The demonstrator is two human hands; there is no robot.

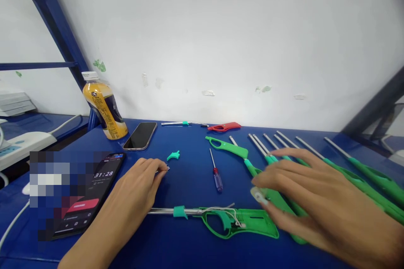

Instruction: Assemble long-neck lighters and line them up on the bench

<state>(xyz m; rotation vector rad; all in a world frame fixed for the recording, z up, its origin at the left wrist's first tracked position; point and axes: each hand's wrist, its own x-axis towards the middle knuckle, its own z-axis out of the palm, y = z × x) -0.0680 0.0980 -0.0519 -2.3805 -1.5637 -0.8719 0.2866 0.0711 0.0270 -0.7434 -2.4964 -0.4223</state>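
Note:
An opened green lighter [240,220] with a metal tube and loose white wires lies on the blue table [189,252] in front of me. My left hand [139,189] rests on the table left of it, fingertips pinched on a tiny metal part near a small teal piece [173,156]. My right hand [315,193] hovers over the lighter's right end and several green lighters [362,176], fingers stretched out, a small whitish part [259,195] at a fingertip. A red-handled screwdriver [216,172] lies between my hands.
A phone showing a timer [91,193] lies at the left, a second dark phone [140,135] behind it. An orange drink bottle [104,107] stands at the back left. A green shell half [227,146], a red shell [224,126] and a thin tube [183,123] lie near the wall.

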